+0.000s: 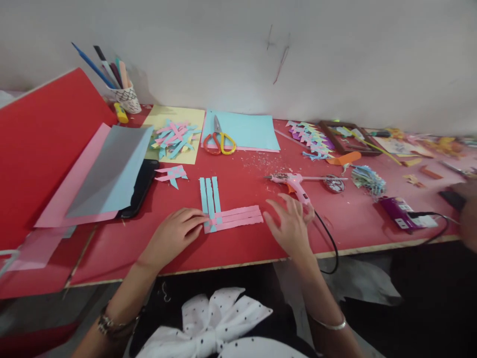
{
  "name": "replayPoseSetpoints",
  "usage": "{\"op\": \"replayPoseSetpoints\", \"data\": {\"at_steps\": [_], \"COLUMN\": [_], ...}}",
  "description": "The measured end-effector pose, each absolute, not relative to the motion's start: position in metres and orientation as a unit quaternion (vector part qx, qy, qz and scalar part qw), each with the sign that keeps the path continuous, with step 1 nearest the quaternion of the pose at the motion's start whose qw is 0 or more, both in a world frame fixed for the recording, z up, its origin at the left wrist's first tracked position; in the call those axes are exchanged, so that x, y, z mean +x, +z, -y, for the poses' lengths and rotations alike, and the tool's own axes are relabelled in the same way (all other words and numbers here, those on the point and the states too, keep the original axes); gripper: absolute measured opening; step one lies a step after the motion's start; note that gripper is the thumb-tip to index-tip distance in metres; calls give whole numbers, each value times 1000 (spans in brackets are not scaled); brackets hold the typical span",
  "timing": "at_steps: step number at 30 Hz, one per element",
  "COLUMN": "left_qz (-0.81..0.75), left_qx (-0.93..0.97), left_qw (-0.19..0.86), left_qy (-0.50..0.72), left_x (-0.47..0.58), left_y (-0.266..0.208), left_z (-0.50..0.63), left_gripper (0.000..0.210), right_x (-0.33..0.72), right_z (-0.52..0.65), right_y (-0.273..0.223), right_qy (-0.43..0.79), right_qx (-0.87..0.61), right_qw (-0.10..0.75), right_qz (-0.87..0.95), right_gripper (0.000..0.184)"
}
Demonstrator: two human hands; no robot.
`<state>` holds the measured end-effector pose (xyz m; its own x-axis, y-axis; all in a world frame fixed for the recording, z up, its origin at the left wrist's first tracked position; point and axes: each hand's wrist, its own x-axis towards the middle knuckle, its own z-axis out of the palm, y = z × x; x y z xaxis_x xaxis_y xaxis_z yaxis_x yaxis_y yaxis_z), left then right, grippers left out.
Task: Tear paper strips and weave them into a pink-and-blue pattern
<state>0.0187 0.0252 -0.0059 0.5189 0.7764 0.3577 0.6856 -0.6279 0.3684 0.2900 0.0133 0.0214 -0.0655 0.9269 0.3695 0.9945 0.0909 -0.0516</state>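
Note:
Woven paper strips lie in an L on the red table: light blue strips [210, 194] point away from me, and pink strips [242, 217] run rightward. They cross in a small checked corner. My left hand [181, 231] rests its fingertips on that corner's left edge, fingers stretched out and slightly apart. To the right, my right hand [290, 226] is open, its fingers spread between the ends of the pink strips and a pink glue gun [292, 183]. The little finger side is close to the gun's handle; whether they touch I cannot tell.
Behind are scissors [218, 139] on blue paper [253, 129] and a pile of cut strips [175, 136]. A small woven piece [173, 174] lies at left, beside stacked sheets [108, 174]. A purple box [400, 214] with a plugged cable stands right, near another person's hand [468, 214].

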Motion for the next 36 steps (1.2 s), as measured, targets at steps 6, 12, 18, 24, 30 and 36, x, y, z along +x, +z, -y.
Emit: {"op": "replayPoseSetpoints", "data": {"at_steps": [6,12,18,24,30,36], "left_qz": [-413,-431,-432,-445,-455,-453], "left_qx": [870,860,853,848,840,838], "left_qw": [84,101,119,126,137,143], "left_qy": [256,254,268,259,262,268], "left_x": [18,19,18,16,15,16], "left_y": [-4,-3,-6,-12,-15,-11], "left_z": [-27,-26,-26,-28,-27,-28], "left_gripper": [30,32,28,27,27,27], "right_x": [349,351,338,317,294,294], "right_z": [-54,-64,-57,-73,-107,-124], "right_y": [37,37,43,61,50,42], "right_qy": [-64,-49,-72,-126,-69,-12], "right_qx": [-813,-776,-793,-748,-693,-644], "right_qw": [80,13,25,57,23,18], "right_qz": [572,628,604,649,717,765], "right_gripper": [34,18,20,26,25,22]}}
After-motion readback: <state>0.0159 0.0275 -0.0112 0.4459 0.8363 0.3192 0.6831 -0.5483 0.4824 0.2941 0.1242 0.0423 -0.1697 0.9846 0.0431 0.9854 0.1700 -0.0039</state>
